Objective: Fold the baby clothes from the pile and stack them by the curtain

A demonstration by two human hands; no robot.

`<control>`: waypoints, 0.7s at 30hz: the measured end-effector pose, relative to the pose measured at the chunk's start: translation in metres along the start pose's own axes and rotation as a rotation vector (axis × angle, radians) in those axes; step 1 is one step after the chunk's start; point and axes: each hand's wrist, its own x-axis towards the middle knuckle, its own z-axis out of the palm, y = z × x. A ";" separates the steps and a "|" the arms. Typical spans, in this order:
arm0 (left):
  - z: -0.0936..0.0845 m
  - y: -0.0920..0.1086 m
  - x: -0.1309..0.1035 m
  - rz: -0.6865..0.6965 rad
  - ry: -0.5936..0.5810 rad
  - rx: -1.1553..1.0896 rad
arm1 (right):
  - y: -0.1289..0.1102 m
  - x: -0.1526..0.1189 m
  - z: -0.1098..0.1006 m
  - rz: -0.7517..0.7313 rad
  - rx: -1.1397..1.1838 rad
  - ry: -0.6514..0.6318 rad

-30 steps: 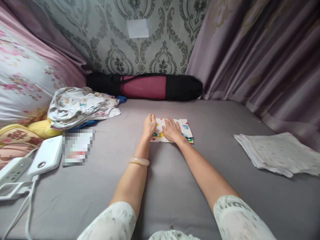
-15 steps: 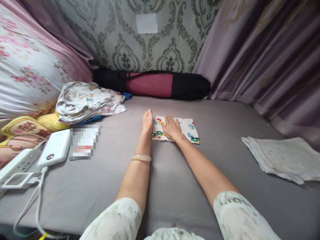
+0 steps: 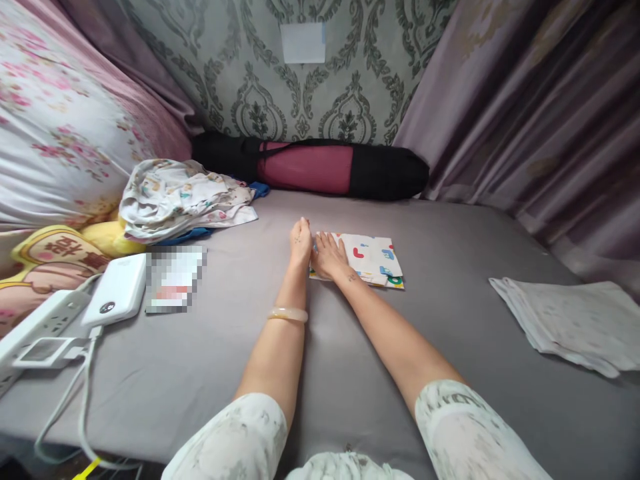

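A folded white cloth (image 3: 373, 250) printed with red, blue, green and yellow figures lies on the grey bed sheet (image 3: 345, 360). Along its left edge stands my left hand (image 3: 301, 241), turned on its side, fingers stretched forward and holding nothing. My right hand (image 3: 330, 256) presses flat on the left part of the cloth, fingers apart, close beside my left hand. The cloth's lower layers, with a green figure, peep out at the front right corner. What lies beneath my right palm is hidden.
At the right lies a folded pale cloth (image 3: 570, 323). Crumpled printed clothes (image 3: 185, 200) sit at the back left, near a white power bank (image 3: 116, 290), a power strip (image 3: 47, 333) and cables. A long black and dark red bag (image 3: 307, 167) lies along the wall.
My right hand has slid left across the folded cloth to its left edge, beside my left hand, uncovering a red figure in the middle. The view has shifted slightly.
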 end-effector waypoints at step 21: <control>0.038 0.009 -0.060 0.498 -0.539 1.073 | 0.090 -0.041 -0.024 0.071 -0.010 0.067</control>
